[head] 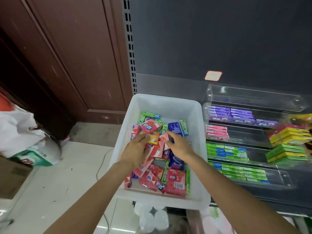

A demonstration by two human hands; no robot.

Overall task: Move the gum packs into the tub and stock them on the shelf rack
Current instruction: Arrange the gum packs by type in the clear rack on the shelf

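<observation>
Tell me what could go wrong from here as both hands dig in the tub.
1. The tub seems to overhang its support at the near edge; pressing down there might tip it.
2. The gum packs lie mixed in a loose heap, so the left hand or right hand could grab the wrong flavour for a rack row.
3. The rack is clear and close; a swinging wrist might knock it.

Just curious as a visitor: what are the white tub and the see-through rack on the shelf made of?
The tub looks like matte, slightly translucent white plastic with rounded moulded corners. The rack seems clear, glossy acrylic: its edges glint and the gum packs show through.
</observation>
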